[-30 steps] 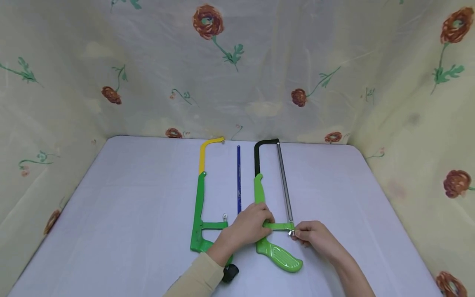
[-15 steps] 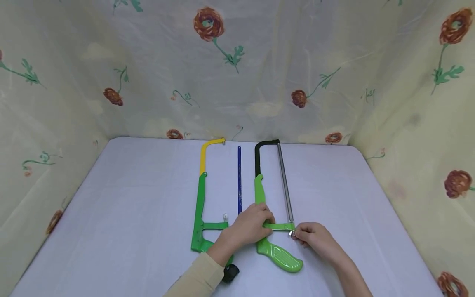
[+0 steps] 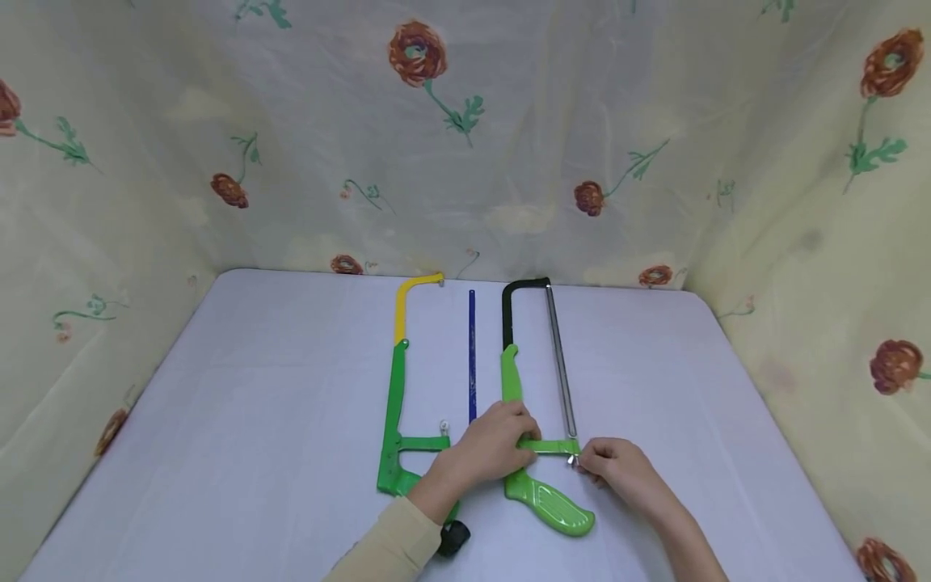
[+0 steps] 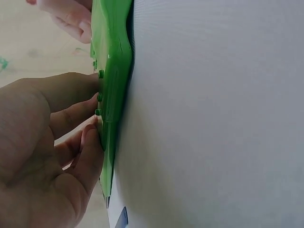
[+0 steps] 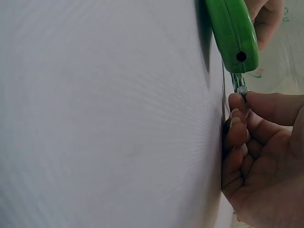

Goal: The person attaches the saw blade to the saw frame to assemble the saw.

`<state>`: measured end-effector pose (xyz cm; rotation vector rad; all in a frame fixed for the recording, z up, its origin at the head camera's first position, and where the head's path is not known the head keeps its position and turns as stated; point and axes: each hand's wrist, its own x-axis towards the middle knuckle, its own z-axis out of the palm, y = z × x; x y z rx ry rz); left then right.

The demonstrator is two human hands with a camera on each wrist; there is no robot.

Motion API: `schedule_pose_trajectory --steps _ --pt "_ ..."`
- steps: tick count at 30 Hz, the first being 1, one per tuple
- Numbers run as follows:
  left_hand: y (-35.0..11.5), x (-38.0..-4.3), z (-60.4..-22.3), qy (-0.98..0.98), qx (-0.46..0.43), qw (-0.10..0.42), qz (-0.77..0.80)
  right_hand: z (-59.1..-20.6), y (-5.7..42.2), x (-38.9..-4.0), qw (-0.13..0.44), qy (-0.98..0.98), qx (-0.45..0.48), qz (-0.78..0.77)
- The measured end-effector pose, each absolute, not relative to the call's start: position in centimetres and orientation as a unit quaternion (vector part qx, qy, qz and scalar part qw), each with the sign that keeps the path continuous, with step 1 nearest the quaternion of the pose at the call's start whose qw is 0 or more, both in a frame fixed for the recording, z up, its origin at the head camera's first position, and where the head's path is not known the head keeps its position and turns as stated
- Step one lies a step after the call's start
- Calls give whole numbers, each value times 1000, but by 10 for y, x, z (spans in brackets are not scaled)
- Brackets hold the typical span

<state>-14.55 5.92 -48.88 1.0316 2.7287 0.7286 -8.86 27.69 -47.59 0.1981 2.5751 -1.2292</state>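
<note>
A hacksaw [image 3: 553, 505] with a light green handle and black front frame lies flat on the table. Its grey blade [image 3: 561, 364] runs along the right side. My left hand [image 3: 494, 443] grips the green frame where the crossbar joins it; in the left wrist view, thumb and fingers hold the green edge [image 4: 114, 71]. At the crossbar's right end sits a silver wing nut [image 3: 572, 461]. My right hand [image 3: 620, 469] pinches it between thumb and index finger, also seen in the right wrist view beyond the handle end [image 5: 232, 35]. The fingertips partly cover the nut.
A second hacksaw frame [image 3: 393, 396], dark green and yellow with a black-tipped handle [image 3: 452, 537], lies left, partly under my left forearm. Between the saws lies a blue blade [image 3: 472, 347], its near end hidden by my hand. Flowered cloth [image 3: 524, 145] surrounds the white table [image 3: 291, 388].
The view has shifted slightly. My left hand stays on the saw frame, and my right fingers stay at the wing nut, whose wings appear turned a little.
</note>
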Motion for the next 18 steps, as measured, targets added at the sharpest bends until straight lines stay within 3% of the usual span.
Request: schedule_pose_trajectory --steps 10,18 --pt "60 -144 -492 906 343 56 242 -476 276 -88 116 908 89 -392" --pt "55 -146 -484 889 333 94 300 -473 272 -88 89 908 110 -395"
